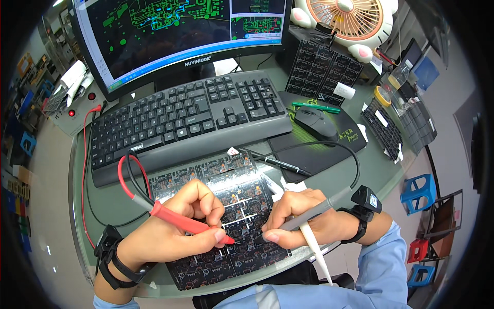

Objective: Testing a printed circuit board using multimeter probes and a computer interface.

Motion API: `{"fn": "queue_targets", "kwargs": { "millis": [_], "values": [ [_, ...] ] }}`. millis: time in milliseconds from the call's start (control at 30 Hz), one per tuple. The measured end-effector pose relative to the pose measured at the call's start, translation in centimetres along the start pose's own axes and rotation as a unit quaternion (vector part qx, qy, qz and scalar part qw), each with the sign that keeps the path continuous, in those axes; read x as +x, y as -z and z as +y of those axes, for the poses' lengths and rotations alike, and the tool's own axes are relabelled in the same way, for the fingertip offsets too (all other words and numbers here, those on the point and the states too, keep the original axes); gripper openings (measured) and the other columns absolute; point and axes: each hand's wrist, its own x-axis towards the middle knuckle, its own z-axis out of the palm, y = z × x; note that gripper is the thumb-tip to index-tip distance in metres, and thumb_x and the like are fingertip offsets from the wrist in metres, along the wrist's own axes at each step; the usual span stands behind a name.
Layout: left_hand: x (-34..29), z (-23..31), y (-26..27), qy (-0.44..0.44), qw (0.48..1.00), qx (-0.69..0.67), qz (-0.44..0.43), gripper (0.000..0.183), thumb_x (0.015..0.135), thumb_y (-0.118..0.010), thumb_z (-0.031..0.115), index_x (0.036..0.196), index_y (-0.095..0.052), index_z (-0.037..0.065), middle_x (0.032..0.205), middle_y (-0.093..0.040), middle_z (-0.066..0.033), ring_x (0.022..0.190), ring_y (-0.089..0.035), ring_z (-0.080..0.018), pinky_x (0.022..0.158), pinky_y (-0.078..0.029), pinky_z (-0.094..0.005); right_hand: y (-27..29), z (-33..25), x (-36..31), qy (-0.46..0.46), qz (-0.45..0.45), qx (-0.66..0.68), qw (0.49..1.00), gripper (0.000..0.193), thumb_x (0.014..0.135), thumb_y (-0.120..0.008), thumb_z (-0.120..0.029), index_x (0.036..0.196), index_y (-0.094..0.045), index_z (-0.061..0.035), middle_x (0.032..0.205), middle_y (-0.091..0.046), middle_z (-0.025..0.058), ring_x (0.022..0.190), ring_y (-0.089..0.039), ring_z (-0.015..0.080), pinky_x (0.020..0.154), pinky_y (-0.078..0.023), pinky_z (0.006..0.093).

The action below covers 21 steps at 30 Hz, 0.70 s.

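Red probe within the left grip

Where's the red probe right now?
In the head view, the red probe is in the left hand, left of the grey probe, its tip at the circuit board.

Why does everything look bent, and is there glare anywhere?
Head view: the fisheye lens bows the edges of the desk and monitor, and the corners go black; white glare streaks the upper part of the circuit board panel.
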Motion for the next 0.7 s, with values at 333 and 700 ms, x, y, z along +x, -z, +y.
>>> {"fn": "queue_targets", "kwargs": {
  "millis": [333,700],
  "values": [
    [0.01,0.13,-0.14,0.000,1.000,0.007,0.005,0.035,0.084,-0.064,-0.001,0.092,-0.031,0.009,0.090,-0.046,-0.0053,0.081,-0.052,-0.0079,0.071,-0.049,-0.0244,0.04,-0.10,0.03,0.002,-0.011,-0.023,1.000,0.021,0.083,-0.072,-0.018,0.077,-0.056,-0.0058,0.058,-0.060,0.0011,0.048,-0.057,0.0084,0.043,-0.040,0.0232],
    [0.14,-0.03,-0.14,0.001,1.000,0.013,0.018,0.038,0.080,-0.070,0.002,0.090,-0.033,0.009,0.089,-0.049,-0.0060,0.081,-0.057,-0.0107,0.074,-0.052,-0.0267,-0.04,-0.15,0.06,0.008,-0.012,-0.032,0.999,0.021,0.083,-0.072,-0.019,0.077,-0.056,-0.0062,0.056,-0.059,0.0009,0.047,-0.057,0.0096,0.043,-0.041,0.0237]
  ]
}}
